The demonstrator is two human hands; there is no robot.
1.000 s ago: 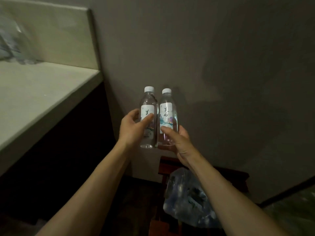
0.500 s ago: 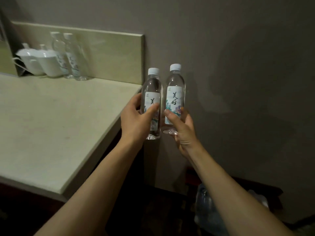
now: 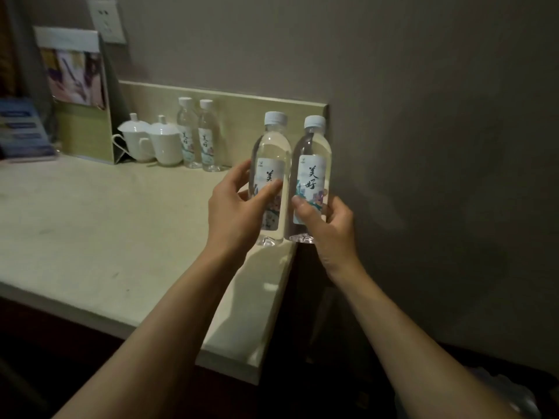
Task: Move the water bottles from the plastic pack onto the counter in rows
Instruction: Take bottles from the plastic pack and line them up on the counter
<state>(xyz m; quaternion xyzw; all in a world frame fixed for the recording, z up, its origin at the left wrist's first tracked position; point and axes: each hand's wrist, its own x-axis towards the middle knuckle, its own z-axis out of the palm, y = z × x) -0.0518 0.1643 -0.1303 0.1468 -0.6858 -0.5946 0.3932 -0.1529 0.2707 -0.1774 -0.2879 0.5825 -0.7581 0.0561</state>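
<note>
Each hand was closed round one upright bottle: the left hand point(image 3: 234, 216) held the left bottle point(image 3: 271, 179), the right hand point(image 3: 328, 229) the right bottle point(image 3: 311, 182). Over the preceding second both had been carried up from beside the wall to the counter point(image 3: 106, 225) edge, so placement was judged imminent. Clear ribbed plastic, white caps and paper labels were seen. Two placed bottles point(image 3: 196, 134) stood against the backsplash beside white lidded cups point(image 3: 151, 140).
</note>
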